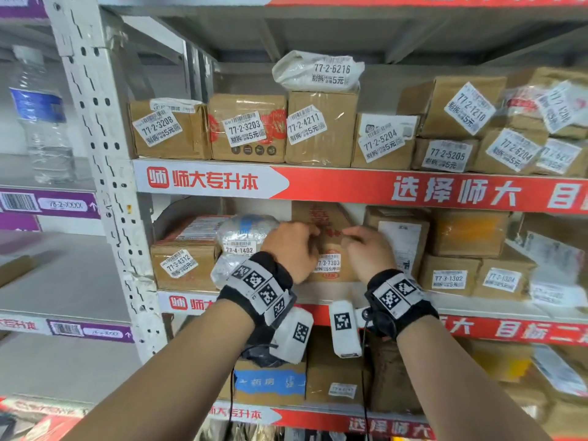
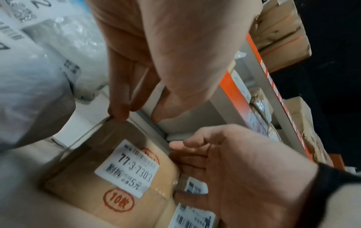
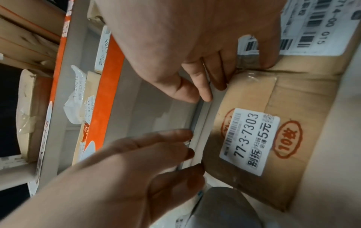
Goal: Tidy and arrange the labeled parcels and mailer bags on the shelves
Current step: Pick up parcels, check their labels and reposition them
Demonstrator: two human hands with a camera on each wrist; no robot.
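A brown cardboard box [image 1: 331,246] labelled 77-3-7303 stands on the middle shelf, seen close in the left wrist view [image 2: 82,169] and the right wrist view [image 3: 283,100]. My left hand [image 1: 304,238] lays fairly straight fingers on the box's upper left corner [image 2: 134,98], fingertips touching its edge [image 3: 187,152]. My right hand [image 1: 353,238] curls its fingers round the box's right edge [image 2: 181,154], reaching into the gap beside the neighbouring parcel [image 3: 203,86].
A bubble-wrap mailer [image 1: 245,237] marked 77-4-1402 leans against the box's left side, over box 77-3-4312 [image 1: 183,265]. A box with a white shipping label [image 1: 397,240] presses on the right. Rows of labelled boxes [image 1: 248,128] fill the shelf above. A metal upright [image 1: 105,154] stands left.
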